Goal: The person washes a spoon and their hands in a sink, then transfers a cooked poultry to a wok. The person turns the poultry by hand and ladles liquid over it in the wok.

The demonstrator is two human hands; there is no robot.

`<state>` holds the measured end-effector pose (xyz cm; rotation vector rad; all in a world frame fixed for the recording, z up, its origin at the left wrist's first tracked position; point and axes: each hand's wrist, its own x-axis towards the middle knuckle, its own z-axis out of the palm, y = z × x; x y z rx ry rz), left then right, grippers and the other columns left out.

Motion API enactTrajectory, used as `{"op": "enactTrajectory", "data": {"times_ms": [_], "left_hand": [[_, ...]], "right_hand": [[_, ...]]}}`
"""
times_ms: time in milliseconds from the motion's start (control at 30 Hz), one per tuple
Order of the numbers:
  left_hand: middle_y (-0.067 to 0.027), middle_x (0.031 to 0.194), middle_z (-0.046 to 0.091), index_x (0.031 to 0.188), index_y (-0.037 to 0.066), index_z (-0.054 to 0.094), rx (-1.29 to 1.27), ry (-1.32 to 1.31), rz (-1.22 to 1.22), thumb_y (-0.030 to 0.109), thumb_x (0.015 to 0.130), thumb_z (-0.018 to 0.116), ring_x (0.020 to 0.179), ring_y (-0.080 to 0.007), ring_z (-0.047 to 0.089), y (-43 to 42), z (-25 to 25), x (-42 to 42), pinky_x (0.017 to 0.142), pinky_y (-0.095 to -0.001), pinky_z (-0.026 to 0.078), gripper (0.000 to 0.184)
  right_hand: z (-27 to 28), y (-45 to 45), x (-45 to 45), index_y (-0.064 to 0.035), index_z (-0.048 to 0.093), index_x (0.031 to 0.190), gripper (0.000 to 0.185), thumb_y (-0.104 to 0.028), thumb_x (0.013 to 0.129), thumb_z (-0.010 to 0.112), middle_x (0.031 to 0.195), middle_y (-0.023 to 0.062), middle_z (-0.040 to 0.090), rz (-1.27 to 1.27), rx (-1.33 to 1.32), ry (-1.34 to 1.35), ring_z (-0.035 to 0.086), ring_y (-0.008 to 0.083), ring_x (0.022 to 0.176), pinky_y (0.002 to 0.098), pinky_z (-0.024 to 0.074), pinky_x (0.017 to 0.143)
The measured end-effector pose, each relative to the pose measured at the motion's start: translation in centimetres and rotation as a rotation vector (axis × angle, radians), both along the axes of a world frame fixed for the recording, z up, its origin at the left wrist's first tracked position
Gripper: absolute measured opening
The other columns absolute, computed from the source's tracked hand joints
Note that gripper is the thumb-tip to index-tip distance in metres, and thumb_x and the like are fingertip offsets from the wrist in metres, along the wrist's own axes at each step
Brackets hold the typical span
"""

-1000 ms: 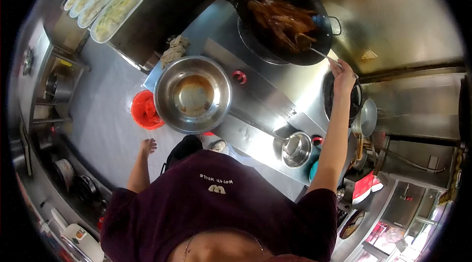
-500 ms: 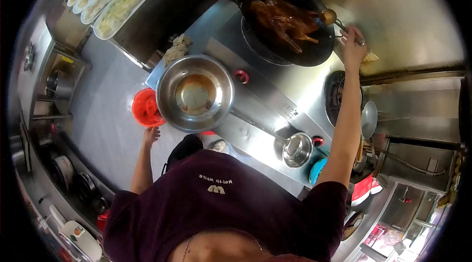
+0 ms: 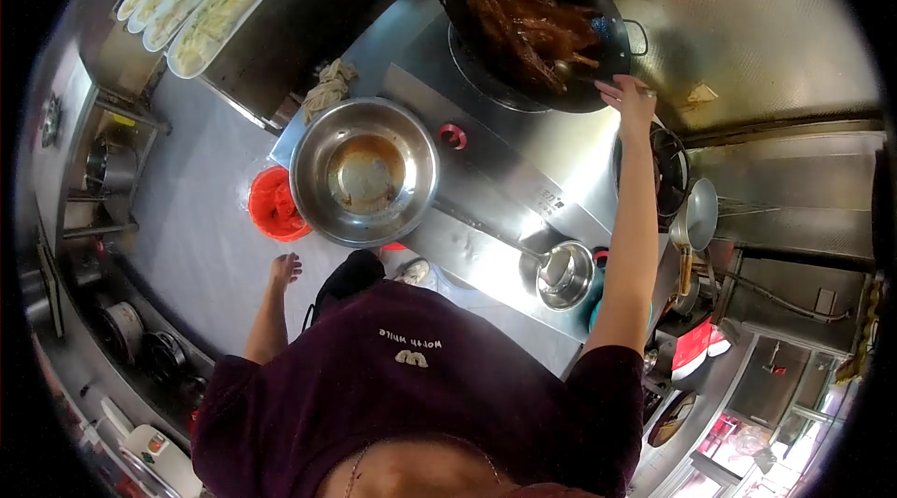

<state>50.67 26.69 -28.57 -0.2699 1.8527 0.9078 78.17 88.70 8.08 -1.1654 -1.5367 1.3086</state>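
Note:
My right hand (image 3: 631, 101) is at the near right rim of a black wok (image 3: 605, 40), its fingers bent. It appears closed around the ladle's handle, which is mostly hidden by the hand; the ladle's bowl is hard to make out in the dark sauce. In the wok lies a whole browned, glossy bird (image 3: 533, 26), probably a duck. My left hand (image 3: 286, 268) hangs low at my side, empty, with its fingers loosely apart. It is just below a red plastic bucket (image 3: 278, 206) and touches nothing.
A wide steel basin (image 3: 425, 176) with brown liquid stands on the counter's left edge, a cloth (image 3: 329, 87) behind it. A long-handled ladle rests in a small steel pot (image 3: 581, 288). Several filled white plates (image 3: 218, 23) stand upper left. A second burner (image 3: 668, 171) is at right.
My right hand has moved left and slightly down, closer to the wok's rim. The ladle's bowl has left the wok's right edge. The left hand has barely moved.

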Motion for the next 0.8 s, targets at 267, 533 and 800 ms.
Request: {"op": "enactTrajectory", "data": {"times_ms": [267, 533, 800], "left_hand": [[-0.0053, 0.077, 0.059, 0.093, 0.006, 0.055, 0.185, 0.143, -0.008, 0.035, 0.084, 0.045, 0.061, -0.0131, 0.056, 3.5, 2.6, -1.6, 0.053, -0.0264, 0.042, 0.032], [-0.0061, 0.079, 0.060, 0.094, 0.007, 0.055, -0.072, -0.027, -0.022, 0.032, 0.083, 0.044, 0.063, -0.0175, 0.057, -0.5, -0.3, 0.1, 0.055, -0.0321, 0.042, 0.030], [-0.0059, 0.079, 0.060, 0.094, 0.006, 0.055, 0.030, 0.033, 0.012, 0.032, 0.083, 0.046, 0.062, -0.0147, 0.056, 1.0, 0.5, 0.1, 0.052, -0.0276, 0.041, 0.030]], "right_hand": [[-3.8, 0.9, 2.9, 0.0196, 0.039, 0.103, 0.031, -0.006, 0.086, 0.041, 0.096, 0.0269, 0.050, -0.193, -0.203, 0.342, 0.058, 0.0365, 0.086, 0.0367, 0.0518, 0.077], [1.9, 1.4, 4.9, 0.0135, 0.043, 0.096, 0.024, -0.007, 0.084, 0.046, 0.094, 0.0219, 0.052, -0.200, 0.017, 0.327, 0.058, 0.0358, 0.087, 0.0342, 0.0513, 0.074], [3.6, 0.6, 0.7, 0.0051, 0.049, 0.096, 0.021, -0.013, 0.086, 0.050, 0.094, 0.0134, 0.055, -0.073, 0.329, 0.061, 0.060, 0.0234, 0.086, 0.0265, 0.0479, 0.073]]}}
